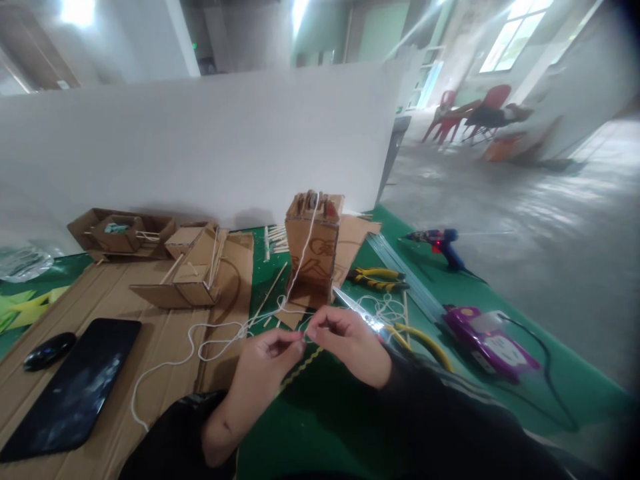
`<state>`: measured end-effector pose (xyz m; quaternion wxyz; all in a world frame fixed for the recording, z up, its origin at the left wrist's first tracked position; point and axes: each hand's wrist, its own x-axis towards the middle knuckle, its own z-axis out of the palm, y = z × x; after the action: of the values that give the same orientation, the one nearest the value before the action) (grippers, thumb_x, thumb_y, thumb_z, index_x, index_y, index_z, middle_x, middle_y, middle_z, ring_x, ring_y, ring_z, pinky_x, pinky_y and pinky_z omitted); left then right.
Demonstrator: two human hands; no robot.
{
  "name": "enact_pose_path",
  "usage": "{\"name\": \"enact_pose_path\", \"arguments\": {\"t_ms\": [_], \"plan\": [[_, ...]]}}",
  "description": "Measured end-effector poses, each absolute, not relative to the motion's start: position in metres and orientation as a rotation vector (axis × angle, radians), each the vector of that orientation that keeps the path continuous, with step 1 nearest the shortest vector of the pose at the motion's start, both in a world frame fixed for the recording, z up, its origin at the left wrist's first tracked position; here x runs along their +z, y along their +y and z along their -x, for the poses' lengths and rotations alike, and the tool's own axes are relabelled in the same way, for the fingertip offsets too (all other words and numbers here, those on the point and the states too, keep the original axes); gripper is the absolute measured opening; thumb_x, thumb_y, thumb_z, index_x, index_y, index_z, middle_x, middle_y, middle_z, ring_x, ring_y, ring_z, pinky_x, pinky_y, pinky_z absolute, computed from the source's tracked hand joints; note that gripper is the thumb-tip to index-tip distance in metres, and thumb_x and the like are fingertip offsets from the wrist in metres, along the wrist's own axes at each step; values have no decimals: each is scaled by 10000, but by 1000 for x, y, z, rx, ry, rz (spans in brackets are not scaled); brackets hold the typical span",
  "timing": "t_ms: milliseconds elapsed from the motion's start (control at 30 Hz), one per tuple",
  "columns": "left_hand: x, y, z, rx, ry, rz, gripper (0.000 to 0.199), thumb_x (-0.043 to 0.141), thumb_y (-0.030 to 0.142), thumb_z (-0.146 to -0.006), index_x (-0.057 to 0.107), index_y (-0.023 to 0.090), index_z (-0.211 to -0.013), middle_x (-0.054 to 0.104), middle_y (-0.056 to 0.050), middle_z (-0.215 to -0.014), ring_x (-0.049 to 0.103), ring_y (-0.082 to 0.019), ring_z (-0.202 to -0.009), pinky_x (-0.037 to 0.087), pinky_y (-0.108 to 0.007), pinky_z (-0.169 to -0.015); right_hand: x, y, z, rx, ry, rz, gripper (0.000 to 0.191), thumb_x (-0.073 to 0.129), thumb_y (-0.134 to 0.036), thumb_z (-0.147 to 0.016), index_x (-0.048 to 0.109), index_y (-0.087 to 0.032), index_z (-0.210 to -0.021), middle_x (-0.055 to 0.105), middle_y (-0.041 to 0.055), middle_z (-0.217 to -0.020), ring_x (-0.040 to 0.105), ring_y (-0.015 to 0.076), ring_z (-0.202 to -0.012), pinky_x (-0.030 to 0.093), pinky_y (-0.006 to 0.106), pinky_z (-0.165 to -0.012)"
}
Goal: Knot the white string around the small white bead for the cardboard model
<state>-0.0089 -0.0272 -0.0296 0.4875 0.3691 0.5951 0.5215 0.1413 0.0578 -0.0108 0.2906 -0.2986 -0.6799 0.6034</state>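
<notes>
A white string (303,257) runs from the top of an upright cardboard tower (313,250) down its front toward my fingers. My left hand (267,367) has thumb and index finger pinched on the string, low in front of the tower. Close beside it on the right, my right hand (350,340) also pinches the string, its fingertips almost touching those of the left. More string lies in loose loops to the left, over the cardboard sheet. Scissors (360,310) with yellow handles lie just behind my right hand, which partly hides them.
Yellow-black pliers (380,278), glue sticks (405,273), a glue gun (440,243) and a purple power unit (487,340) lie right on the green table (565,367). Left are cardboard models (193,273), a black tablet (75,387) and a mouse (50,351). A white panel (200,147) stands behind.
</notes>
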Motion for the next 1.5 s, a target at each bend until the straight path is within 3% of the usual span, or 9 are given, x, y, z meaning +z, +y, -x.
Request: {"name": "enact_pose_path", "arguments": {"t_ms": [300,533,733,1000,1200,1400,1500], "plan": [[-27,-29,7,1216,1430,-993,187,710,309,-760,668,145,-839,683,-27,-738,618,-148,-678,475,-242,-635,-14,55,-141,1672,-1848,745,227,647,-342,-807,691,-123,-763,644,30,-662,493,109,-573,371,233,-542],[-27,-25,8,1296,1235,-846,190,715,314,-768,654,153,-847,669,-17,-782,622,-146,-729,482,-260,-710,-10,54,-143,1741,-1755,729,218,673,-342,-792,700,-128,-760,613,-3,-573,427,61,-442,296,190,-411],[-24,-26,6,1327,1009,-745,179,700,306,-801,626,148,-842,623,-12,-805,587,-129,-763,460,-268,-772,-2,52,-147,1760,-1772,641,241,646,-344,-806,709,-112,-785,562,-21,-461,436,61,-373,317,179,-371],[-23,-31,6,1378,910,-749,131,643,290,-853,577,179,-870,598,-9,-816,566,-139,-798,446,-279,-779,-1,51,-151,1502,-1956,506,226,586,-266,-836,717,-85,-802,610,24,-480,498,87,-402,385,194,-416],[-20,-34,3,1510,854,-653,79,655,228,-847,599,180,-820,594,10,-814,526,-87,-726,432,-203,-725,-4,47,-147,1392,-2097,461,231,553,-225,-841,716,-71,-784,610,37,-504,521,103,-427,395,204,-444],[-20,-35,0,1430,694,-462,120,722,240,-785,636,163,-820,581,-36,-1064,565,-135,-846,449,-259,-786,-8,47,-142,1460,-2094,519,205,551,-209,-821,695,-88,-740,582,12,-515,505,97,-445,380,200,-452],[-21,-35,-1,1389,660,-458,134,722,256,-786,634,165,-830,586,-22,-937,555,-131,-801,436,-256,-774,-7,51,-141,1519,-2083,546,178,555,-200,-808,678,-105,-721,595,9,-553,515,97,-487,389,198,-481]]}}
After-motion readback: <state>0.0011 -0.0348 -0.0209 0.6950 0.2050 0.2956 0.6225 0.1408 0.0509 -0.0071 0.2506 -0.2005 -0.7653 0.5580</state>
